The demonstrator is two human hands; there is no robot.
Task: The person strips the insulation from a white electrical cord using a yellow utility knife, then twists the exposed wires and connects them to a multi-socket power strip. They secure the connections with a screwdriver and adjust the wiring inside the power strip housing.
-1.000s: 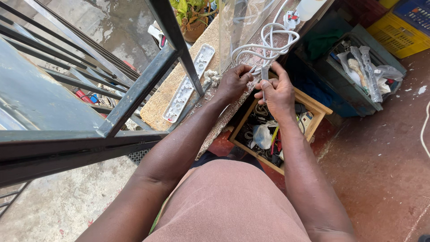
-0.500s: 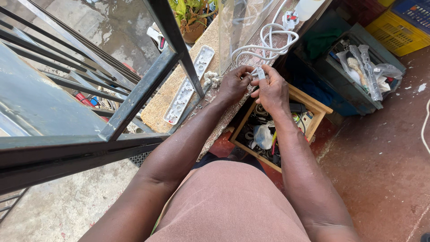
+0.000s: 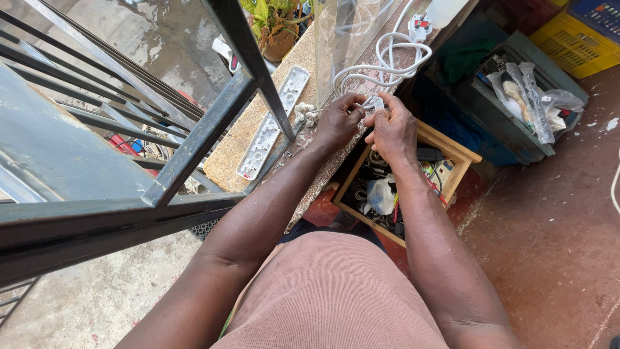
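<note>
My left hand [image 3: 338, 119] and my right hand [image 3: 392, 129] meet over the edge of a stone ledge [image 3: 240, 143], fingers pinched together on the end of a white cable [image 3: 385, 64] and a small white part at its tip. The cable lies coiled on the ledge behind my hands and runs up to a white plug [image 3: 420, 28]. A white power-strip casing [image 3: 273, 121] lies open on the ledge left of my left hand, with a few small white pieces [image 3: 305, 114] between it and the hand.
Below my hands an open wooden box [image 3: 456, 150] holds cables and parts. A dark crate [image 3: 491, 110] with plastic bags stands to the right, a yellow crate [image 3: 568, 45] beyond. A black metal window frame [image 3: 206, 129] crosses the left. A potted plant [image 3: 276, 29] sits on the ledge.
Both hands stayed at the cable end; the right hand's fingers have closed further over it and the hands sit closer together.
</note>
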